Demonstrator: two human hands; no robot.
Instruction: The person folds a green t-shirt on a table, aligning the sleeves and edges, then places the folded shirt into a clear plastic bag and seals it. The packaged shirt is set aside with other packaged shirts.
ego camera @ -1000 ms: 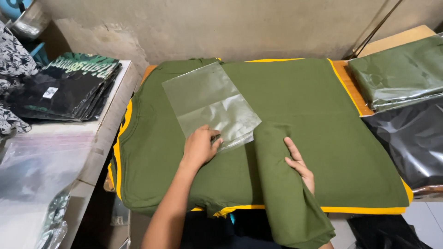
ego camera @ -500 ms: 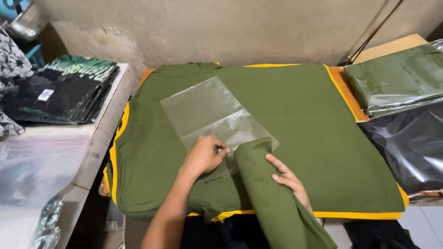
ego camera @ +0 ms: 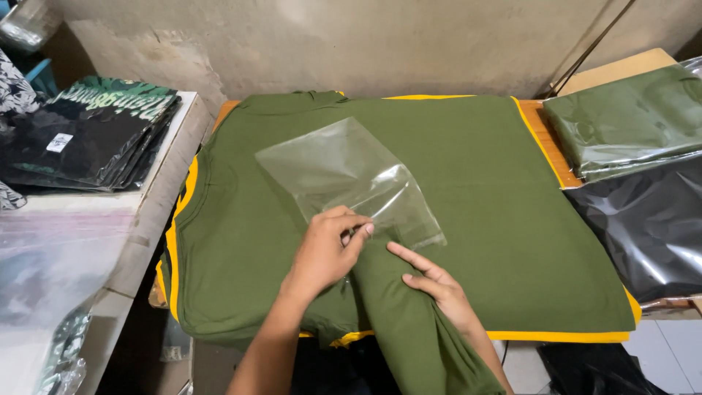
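A clear plastic bag (ego camera: 344, 175) lies on a stack of olive green shirts (ego camera: 497, 190) that covers the table. My left hand (ego camera: 325, 252) pinches the near open edge of the bag between thumb and fingers. My right hand (ego camera: 435, 281) grips a folded olive green shirt (ego camera: 409, 322) whose top end sits at the bag's mouth. The shirt's lower end hangs over the table's front edge toward me.
A pile of bagged black printed shirts (ego camera: 88, 135) sits on a white shelf at the left, with loose clear bags (ego camera: 58, 256) below it. At the right lie bagged green shirts (ego camera: 629, 121) and a bagged black one (ego camera: 651, 219). A concrete wall rises behind.
The folded shirt has shifted left from beside the bag to the bag's mouth. My left hand has lifted the bag's near edge, and my right hand has followed the shirt.
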